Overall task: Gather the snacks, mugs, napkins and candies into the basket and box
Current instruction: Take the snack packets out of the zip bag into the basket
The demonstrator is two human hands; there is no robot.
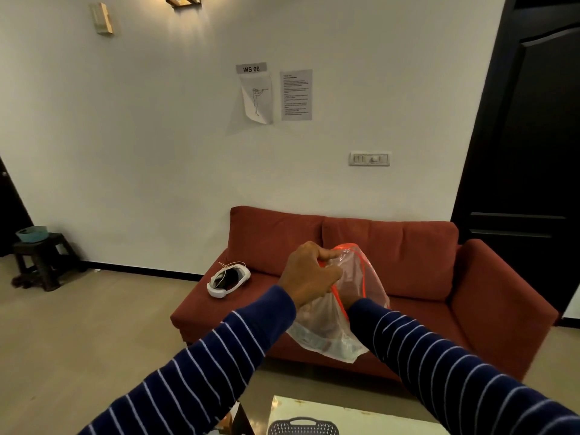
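I hold a clear plastic zip bag (323,328) with an orange-red rim up in front of the red sofa. My left hand (309,273) pinches the bag's rim at the top. My right hand (348,277) is inside the bag, seen only blurred through the plastic, so its fingers cannot be made out. Pale contents lie at the bag's bottom. The dark basket (303,427) shows its handle and rim at the lower edge of the view, on a light table (361,412).
A red sofa (408,277) stands against the white wall, with a white headset (228,279) on its left seat. A dark stool (44,259) with a teal bowl (31,233) stands far left. A dark door (530,136) is on the right.
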